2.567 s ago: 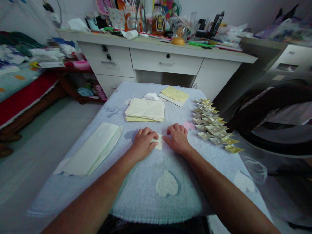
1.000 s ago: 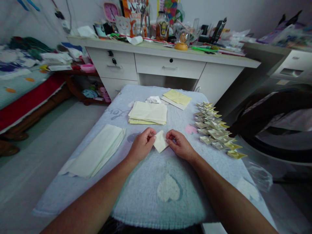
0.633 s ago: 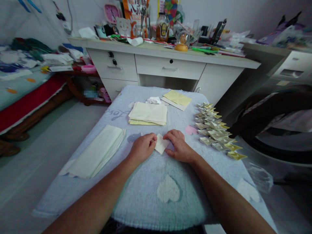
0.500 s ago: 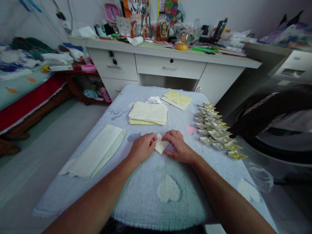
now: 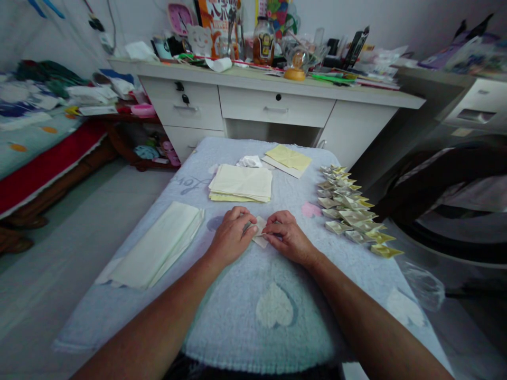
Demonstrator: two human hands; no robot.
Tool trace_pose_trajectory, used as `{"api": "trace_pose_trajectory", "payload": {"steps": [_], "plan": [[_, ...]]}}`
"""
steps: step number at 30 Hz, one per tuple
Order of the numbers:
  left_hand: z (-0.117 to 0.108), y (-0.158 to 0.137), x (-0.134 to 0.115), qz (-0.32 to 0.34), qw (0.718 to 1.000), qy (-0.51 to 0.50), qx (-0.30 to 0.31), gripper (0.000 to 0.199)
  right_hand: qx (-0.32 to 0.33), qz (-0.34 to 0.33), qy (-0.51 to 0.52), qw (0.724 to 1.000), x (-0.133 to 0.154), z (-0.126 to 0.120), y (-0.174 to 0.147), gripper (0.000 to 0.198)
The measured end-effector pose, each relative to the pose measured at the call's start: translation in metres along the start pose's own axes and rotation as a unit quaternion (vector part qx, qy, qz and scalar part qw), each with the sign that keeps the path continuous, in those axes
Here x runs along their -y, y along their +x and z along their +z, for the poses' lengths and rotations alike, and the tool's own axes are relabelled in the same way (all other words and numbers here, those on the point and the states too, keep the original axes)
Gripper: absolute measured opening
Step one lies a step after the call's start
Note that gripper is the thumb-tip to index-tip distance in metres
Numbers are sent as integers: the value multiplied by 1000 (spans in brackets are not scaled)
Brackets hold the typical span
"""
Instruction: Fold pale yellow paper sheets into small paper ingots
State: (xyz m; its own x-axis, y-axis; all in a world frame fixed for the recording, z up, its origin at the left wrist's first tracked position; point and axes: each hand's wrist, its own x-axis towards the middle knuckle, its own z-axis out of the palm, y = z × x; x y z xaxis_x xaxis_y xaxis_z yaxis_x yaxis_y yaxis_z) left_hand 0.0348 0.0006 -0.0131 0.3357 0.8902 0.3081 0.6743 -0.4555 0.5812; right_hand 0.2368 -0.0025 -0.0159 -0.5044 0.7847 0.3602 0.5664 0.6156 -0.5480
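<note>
A small folded piece of pale paper [image 5: 260, 241] lies on the cloth-covered table between my hands. My left hand [image 5: 233, 235] has its fingers curled on the paper's left side, thumb and fingertips closed on it. At its right side, my right hand [image 5: 287, 235] pinches an edge or flap of the same paper. Fingertips hide part of the folds. Just beyond my hands sits a stack of cream and yellow paper sheets [image 5: 241, 183]. Many small folded paper boats [image 5: 348, 208] stand in close rows to the right.
A long folded pale paper or cloth [image 5: 158, 245] lies at the left. Yellow sheets [image 5: 288, 157] and a crumpled white tissue [image 5: 250, 161] are at the table's far end. A cluttered white desk [image 5: 277, 108] stands behind, a front-loading washer [image 5: 467, 174] at the right.
My left fingers have shifted over the paper. My right fingers have drawn together into a pinch, and a raised flap or edge now crosses the paper's middle.
</note>
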Motion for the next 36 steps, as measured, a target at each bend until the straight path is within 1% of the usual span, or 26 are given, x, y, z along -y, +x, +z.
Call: {"api": "trace_pose_trajectory", "payload": {"steps": [2, 4, 5, 7, 8, 9, 13, 17, 21, 27, 30, 33, 36], "plan": [[-4, 0, -2, 38, 999, -17, 26, 16, -19, 1, 11, 1000, 1, -1, 1, 13], [-6, 0, -2, 55, 997, -24, 56, 20, -32, -2, 23, 999, 2, -2, 1, 15], [-6, 0, -2, 58, 996, -21, 69, 18, -34, -3, 26, 999, 2, -2, 1, 15], [-4, 0, 0, 60, 995, -11, 83, 8, -28, -6, 24, 999, 2, -2, 2, 14], [-3, 0, 1, 60, 995, -6, 84, 4, -22, -7, 19, 1000, 1, -2, 1, 13], [-2, 1, 3, 61, 995, -1, 83, 4, -16, -7, 12, 1000, 0, -2, 1, 12], [0, 1, 4, 75, 994, 16, 80, 11, 2, 7, -24, 1000, -5, -2, -1, 21], [-1, 0, 3, 93, 991, 40, 87, 13, 24, 8, -47, 999, -7, 1, -2, 18], [-1, -1, 4, 107, 989, 56, 88, 8, 34, -1, -56, 998, -8, 5, 0, 16], [-2, -2, 5, 86, 988, 84, 93, 7, 34, -14, -64, 997, -9, 7, 0, 15], [-3, -2, 4, 69, 991, 76, 90, 6, 33, 5, -60, 998, -10, 4, -1, 13], [-5, -1, 3, 49, 992, 66, 93, 8, 30, 27, -58, 997, -11, 1, -1, 7], [-5, 0, 2, 33, 993, 60, 96, 9, 33, 36, -58, 997, -13, 0, -1, 4]]}}
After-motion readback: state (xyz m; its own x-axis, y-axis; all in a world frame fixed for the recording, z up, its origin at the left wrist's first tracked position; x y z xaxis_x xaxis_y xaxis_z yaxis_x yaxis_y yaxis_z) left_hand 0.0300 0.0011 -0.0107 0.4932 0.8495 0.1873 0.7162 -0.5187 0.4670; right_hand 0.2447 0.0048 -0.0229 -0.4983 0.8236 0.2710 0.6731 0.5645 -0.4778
